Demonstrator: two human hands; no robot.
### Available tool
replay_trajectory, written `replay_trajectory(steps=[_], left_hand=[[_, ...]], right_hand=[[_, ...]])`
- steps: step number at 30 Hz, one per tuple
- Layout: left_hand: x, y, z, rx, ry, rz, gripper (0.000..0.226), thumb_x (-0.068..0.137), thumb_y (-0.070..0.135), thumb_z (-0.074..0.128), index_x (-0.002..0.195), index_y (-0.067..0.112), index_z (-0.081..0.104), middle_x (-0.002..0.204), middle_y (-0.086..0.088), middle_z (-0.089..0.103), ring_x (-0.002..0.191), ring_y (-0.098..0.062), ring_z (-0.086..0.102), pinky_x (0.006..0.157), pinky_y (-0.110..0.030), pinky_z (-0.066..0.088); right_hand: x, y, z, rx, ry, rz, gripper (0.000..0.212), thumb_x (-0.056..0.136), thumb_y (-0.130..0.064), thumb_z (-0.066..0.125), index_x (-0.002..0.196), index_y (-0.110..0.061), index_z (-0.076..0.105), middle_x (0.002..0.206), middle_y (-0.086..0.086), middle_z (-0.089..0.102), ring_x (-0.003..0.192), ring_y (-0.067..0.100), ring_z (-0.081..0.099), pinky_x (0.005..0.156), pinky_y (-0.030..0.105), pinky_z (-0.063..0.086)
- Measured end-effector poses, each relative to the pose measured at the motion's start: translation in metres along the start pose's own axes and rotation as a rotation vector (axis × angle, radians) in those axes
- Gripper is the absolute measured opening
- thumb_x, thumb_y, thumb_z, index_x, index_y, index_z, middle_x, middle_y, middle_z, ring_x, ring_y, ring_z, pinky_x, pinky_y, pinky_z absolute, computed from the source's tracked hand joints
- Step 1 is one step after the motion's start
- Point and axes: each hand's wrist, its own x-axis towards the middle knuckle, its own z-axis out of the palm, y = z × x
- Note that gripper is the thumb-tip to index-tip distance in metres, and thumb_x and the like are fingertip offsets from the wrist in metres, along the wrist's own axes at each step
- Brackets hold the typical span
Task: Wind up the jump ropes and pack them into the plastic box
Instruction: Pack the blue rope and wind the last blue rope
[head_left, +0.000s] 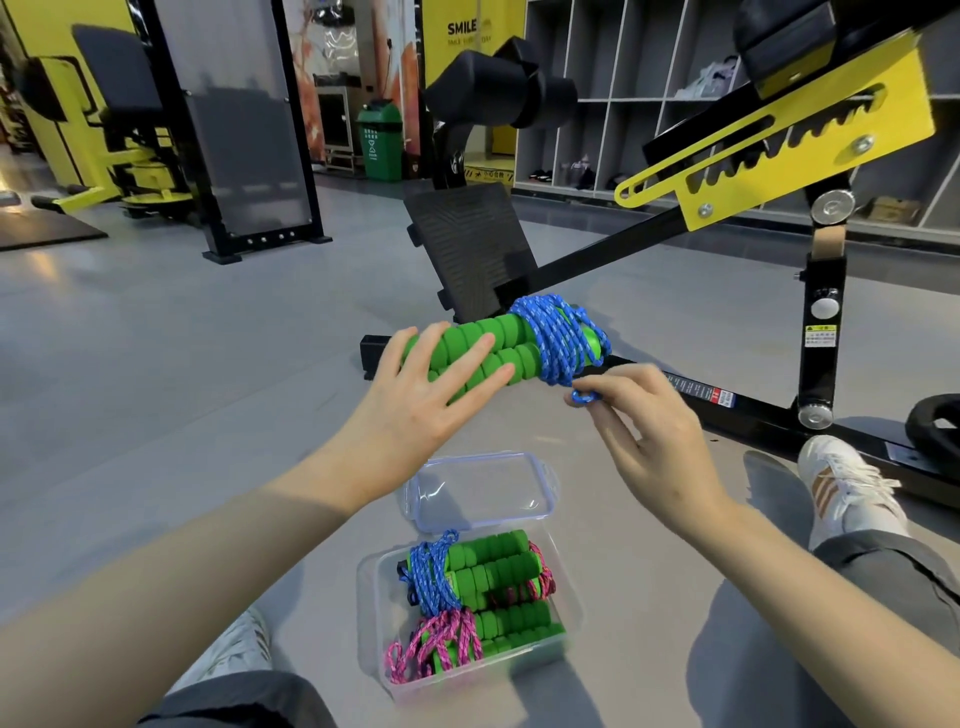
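Box (370, 613) holding perhaps three ropes (493, 566), left hand (415, 384) holding fourth rope (550, 338)

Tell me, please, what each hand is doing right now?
Left hand: holds the green handles of the wound jump rope.
Right hand: pinches the blue cord's loose end.

SMILE in black caps on the yellow wall panel (462, 27) up ahead of me, smaller line under it half hidden, white print on the green bin (381, 140) too tiny to read, yellow warning sticker (820, 335) on the bench upright just a blur
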Motion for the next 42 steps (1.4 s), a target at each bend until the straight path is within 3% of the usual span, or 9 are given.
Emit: replay_trajectory(steps=[3, 5, 11, 15, 18, 22, 29, 36, 42], left_hand=[[0.003, 0.008, -0.001, -0.003, 0.015, 0.038, 0.053, 0.093, -0.008, 0.018, 0.134, 0.012, 0.045, 0.130, -0.017, 0.057, 0.104, -0.048, 0.057, 0.086, -0.054, 0.046], [0.005, 0.013, -0.001, 0.002, 0.022, 0.046, 0.049, 0.094, -0.006, 0.022, 0.133, 0.012, 0.046, 0.130, -0.016, 0.058, 0.103, -0.048, 0.057, 0.087, -0.055, 0.045], [0.013, 0.015, -0.003, -0.009, 0.105, 0.063, 0.040, 0.096, -0.005, 0.032, 0.127, 0.011, 0.051, 0.125, -0.015, 0.062, 0.101, -0.047, 0.059, 0.084, -0.053, 0.048], [0.012, 0.015, -0.003, -0.024, 0.137, 0.091, 0.038, 0.093, -0.005, 0.041, 0.124, 0.009, 0.057, 0.122, -0.013, 0.063, 0.101, -0.048, 0.059, 0.086, -0.052, 0.048], [0.007, 0.012, -0.003, -0.027, 0.132, 0.116, 0.038, 0.094, -0.004, 0.043, 0.126, 0.010, 0.058, 0.124, -0.013, 0.062, 0.104, -0.048, 0.058, 0.088, -0.053, 0.046], [0.005, 0.011, -0.003, -0.031, 0.136, 0.140, 0.036, 0.095, -0.003, 0.043, 0.127, 0.010, 0.054, 0.122, -0.012, 0.063, 0.104, -0.047, 0.058, 0.088, -0.053, 0.046], [0.000, 0.012, 0.000, -0.013, 0.137, 0.165, 0.036, 0.096, -0.002, 0.040, 0.127, 0.013, 0.052, 0.121, -0.009, 0.064, 0.104, -0.045, 0.059, 0.089, -0.053, 0.043], [0.008, 0.024, 0.000, -0.067, 0.159, 0.114, 0.032, 0.097, -0.002, 0.042, 0.124, 0.011, 0.054, 0.120, -0.011, 0.065, 0.102, -0.045, 0.060, 0.085, -0.051, 0.048], [0.007, 0.028, 0.000, -0.073, 0.168, 0.105, 0.032, 0.098, -0.002, 0.038, 0.122, 0.011, 0.055, 0.118, -0.010, 0.066, 0.102, -0.044, 0.061, 0.084, -0.050, 0.048]], right_hand=[[0.016, 0.004, -0.004, -0.119, 0.045, -0.111, 0.026, 0.091, -0.023, 0.053, 0.093, -0.005, 0.071, 0.076, 0.006, 0.062, 0.079, 0.021, 0.046, 0.066, 0.043, 0.044], [0.027, 0.006, -0.007, -0.188, 0.078, -0.165, 0.025, 0.089, -0.026, 0.058, 0.085, -0.007, 0.073, 0.074, 0.006, 0.057, 0.079, 0.022, 0.040, 0.065, 0.043, 0.039], [0.046, 0.003, -0.010, -0.308, 0.108, -0.171, 0.020, 0.080, -0.028, 0.067, 0.071, -0.010, 0.073, 0.111, 0.017, 0.060, 0.112, 0.028, 0.037, 0.092, 0.037, 0.028], [0.047, 0.003, -0.010, -0.232, 0.033, -0.092, 0.024, 0.079, -0.033, 0.064, 0.072, -0.011, 0.071, 0.127, 0.017, 0.052, 0.123, 0.029, 0.031, 0.098, 0.047, 0.031], [0.047, 0.004, -0.011, -0.166, -0.015, -0.005, 0.023, 0.078, -0.037, 0.066, 0.079, -0.014, 0.068, 0.137, 0.014, 0.043, 0.130, 0.025, 0.023, 0.105, 0.044, 0.024], [0.048, 0.005, -0.011, -0.133, -0.082, 0.110, 0.021, 0.076, -0.033, 0.074, 0.082, -0.015, 0.066, 0.146, 0.010, 0.034, 0.139, 0.027, 0.012, 0.109, 0.040, 0.011], [0.048, 0.000, -0.005, -0.030, -0.179, 0.343, 0.013, 0.077, -0.021, 0.074, 0.076, -0.013, 0.063, 0.150, 0.001, 0.029, 0.143, 0.021, 0.002, 0.114, 0.047, 0.009], [0.042, -0.001, 0.007, -0.052, -0.056, 0.192, 0.022, 0.070, -0.003, 0.067, 0.073, -0.013, 0.048, 0.142, 0.008, 0.038, 0.139, 0.027, 0.014, 0.110, 0.053, 0.016], [0.038, 0.004, 0.014, -0.151, -0.056, 0.006, 0.020, 0.067, 0.005, 0.064, 0.075, -0.008, 0.050, 0.139, 0.014, 0.042, 0.136, 0.027, 0.015, 0.113, 0.053, 0.007]])
